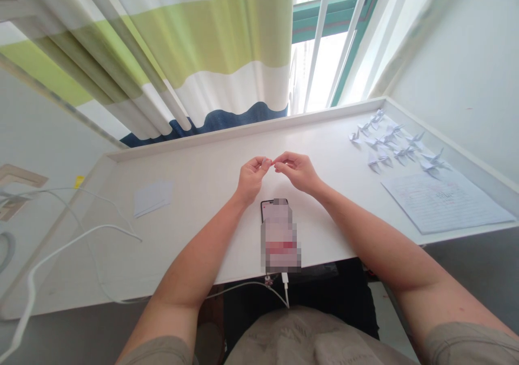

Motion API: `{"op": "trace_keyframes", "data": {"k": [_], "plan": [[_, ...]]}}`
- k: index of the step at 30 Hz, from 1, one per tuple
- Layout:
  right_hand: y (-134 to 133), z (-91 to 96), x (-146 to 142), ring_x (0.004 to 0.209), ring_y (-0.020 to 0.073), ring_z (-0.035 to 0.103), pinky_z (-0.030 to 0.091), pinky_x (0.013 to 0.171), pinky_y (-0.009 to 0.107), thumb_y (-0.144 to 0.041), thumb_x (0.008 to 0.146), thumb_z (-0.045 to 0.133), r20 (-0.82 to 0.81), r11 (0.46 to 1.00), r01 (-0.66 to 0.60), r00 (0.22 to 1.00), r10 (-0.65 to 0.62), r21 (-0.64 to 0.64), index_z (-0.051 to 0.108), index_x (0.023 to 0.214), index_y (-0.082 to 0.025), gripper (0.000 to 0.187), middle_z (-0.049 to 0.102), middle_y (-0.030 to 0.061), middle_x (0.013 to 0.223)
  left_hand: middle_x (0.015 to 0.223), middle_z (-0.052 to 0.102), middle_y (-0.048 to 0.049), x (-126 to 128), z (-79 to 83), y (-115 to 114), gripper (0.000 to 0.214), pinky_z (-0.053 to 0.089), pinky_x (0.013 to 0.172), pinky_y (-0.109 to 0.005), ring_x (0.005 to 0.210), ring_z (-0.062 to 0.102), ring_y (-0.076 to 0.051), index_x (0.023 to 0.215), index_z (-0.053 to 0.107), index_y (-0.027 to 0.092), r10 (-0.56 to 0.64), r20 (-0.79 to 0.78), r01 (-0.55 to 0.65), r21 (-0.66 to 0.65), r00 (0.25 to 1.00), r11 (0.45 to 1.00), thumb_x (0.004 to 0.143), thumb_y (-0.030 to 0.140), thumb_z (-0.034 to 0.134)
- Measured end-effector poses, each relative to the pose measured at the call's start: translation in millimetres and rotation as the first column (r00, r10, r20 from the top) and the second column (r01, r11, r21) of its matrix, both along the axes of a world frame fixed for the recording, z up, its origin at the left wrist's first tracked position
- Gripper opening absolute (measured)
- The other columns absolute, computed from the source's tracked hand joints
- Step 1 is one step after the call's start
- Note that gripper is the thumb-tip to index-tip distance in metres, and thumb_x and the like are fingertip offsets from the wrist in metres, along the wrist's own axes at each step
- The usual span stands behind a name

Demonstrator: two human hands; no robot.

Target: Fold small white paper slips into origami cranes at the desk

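Note:
Over the middle of the white desk, my left hand (253,177) and my right hand (299,170) meet fingertip to fingertip. The left thumb and fingers are pinched together, with a tiny pale bit showing at the tips. Bent fingers of the right hand close in a pinch right beside it. Whatever lies between the fingertips is too small and too covered to name. Just below the hands, a phone (279,235) lies on the desk, its screen blurred out, with a white charging plug (285,279) at its near end.
Several folded white paper cranes (395,140) stand at the far right, behind a written sheet (448,200). White paper pieces (153,197) lie at the left. A white cable (81,237) loops across the left side. Raised edging (243,130) borders the desk's back below a curtain (214,35).

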State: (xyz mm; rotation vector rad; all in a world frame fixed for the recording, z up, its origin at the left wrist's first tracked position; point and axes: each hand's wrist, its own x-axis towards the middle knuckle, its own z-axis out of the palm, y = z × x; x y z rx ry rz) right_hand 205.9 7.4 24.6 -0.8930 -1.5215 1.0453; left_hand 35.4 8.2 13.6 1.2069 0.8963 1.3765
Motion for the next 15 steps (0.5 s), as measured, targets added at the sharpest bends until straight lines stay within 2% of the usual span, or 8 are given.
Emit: {"op": "trace_keyframes", "data": {"k": [6, 10, 15], "plan": [[-0.1, 0.6, -0.3, 0.079, 0.0193, 0.072, 0.06, 0.08, 0.039, -0.05, 0.086, 0.08, -0.03, 1.0, 0.012, 0.999, -0.013, -0.021, 0.073, 0.084, -0.022, 0.029, 0.076, 0.0029, 0.081, 0.088, 0.073, -0.0022, 0.9, 3.5, -3.2, 0.036, 0.047, 0.089, -0.034, 0.087, 0.061, -0.016, 0.082, 0.081, 0.023, 0.015, -0.01, -0.015, -0.042, 1.0, 0.999, 0.074, 0.056, 0.092], [2.8, -1.0, 2.8, 0.08, 0.0191, 0.072, 0.06, 0.079, 0.038, -0.059, 0.086, 0.079, -0.02, 1.0, 0.014, 1.0, -0.014, -0.015, 0.074, 0.084, -0.021, 0.038, 0.076, 0.0038, 0.081, 0.086, 0.072, -0.0023, 0.0, 2.5, -4.1, 0.038, 0.045, 0.081, -0.033, 0.082, 0.057, -0.015, 0.084, 0.084, 0.025, 0.022, -0.053, -0.027, -0.098, 0.998, 0.995, 0.075, 0.061, 0.09], [4.8, -4.2, 4.2, 0.087, 0.0197, 0.073, 0.06, 0.082, 0.039, -0.054, 0.083, 0.083, 0.01, 1.0, 0.017, 1.0, -0.017, -0.002, 0.077, 0.095, -0.022, 0.035, 0.08, 0.0054, 0.094, 0.092, 0.074, -0.0036, -1.6, -2.6, -0.7, 0.041, 0.043, 0.074, -0.033, 0.082, 0.056, -0.016, 0.089, 0.086, 0.027, 0.065, -0.068, -0.072, -0.115, 0.996, 0.991, 0.074, 0.065, 0.089]]}}
